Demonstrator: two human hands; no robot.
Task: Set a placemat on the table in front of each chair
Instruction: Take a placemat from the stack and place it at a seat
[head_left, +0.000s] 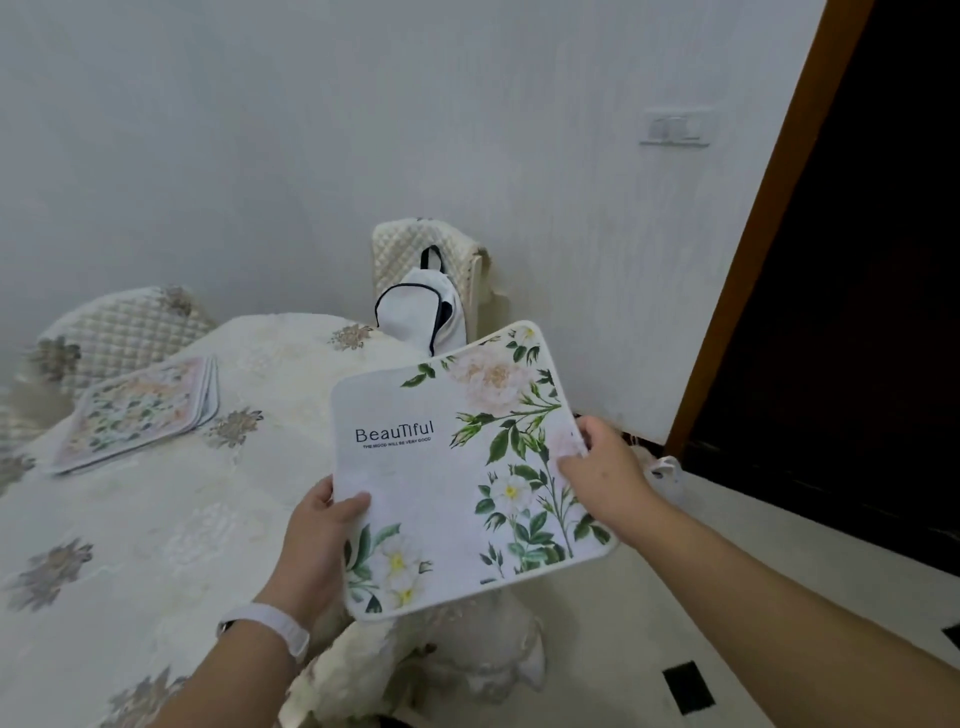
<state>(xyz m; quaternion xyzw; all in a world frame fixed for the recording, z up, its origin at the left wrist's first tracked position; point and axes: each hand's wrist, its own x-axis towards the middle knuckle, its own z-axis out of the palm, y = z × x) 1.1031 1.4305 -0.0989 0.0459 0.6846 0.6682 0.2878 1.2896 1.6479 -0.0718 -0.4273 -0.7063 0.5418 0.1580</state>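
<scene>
White bag (415, 312) against chair (400, 241) behind held placemat (441, 483); mat stack (140, 410) on table (156, 519).

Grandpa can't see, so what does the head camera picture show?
The left hand and right hand hold a floral placemat printed "Beautiful" over the edge of a cream flowered tablecloth. A stack of placemats lies farther left, and a white bag sits on a quilted chair behind.

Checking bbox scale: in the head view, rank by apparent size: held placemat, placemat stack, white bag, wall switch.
1. held placemat (nearest the camera, so it looks enlarged)
2. placemat stack
3. white bag
4. wall switch
</scene>
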